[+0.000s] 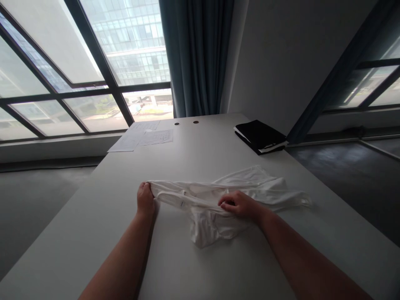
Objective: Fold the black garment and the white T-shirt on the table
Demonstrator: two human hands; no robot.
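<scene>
Left hand (145, 198) pinches white garment (204, 227) taut at 9 o'clock, I can't tell if right hand (240, 204) grips; 3 o'clock end's still rumpled.

Both arms are seen bare, cropped by the bottom of the view. Left forearm (125, 254), on the side of the desk's (71, 233) left edge: smooth outline, broad at the crop, narrowed steadily to a slimmer wrist; inner side is put in shadow. Right forearm (300, 250), on the side of the desk's right edge: broad at the crop, tapered to the wrist, contour softly rounded, dimly lit. Left hand (145, 200) is uncovered, compact, rounded in outline. Right hand (239, 204) is uncovered too, with a smooth back and slender fingers. Fingernails and fine skin texture cannot be made out.
</scene>
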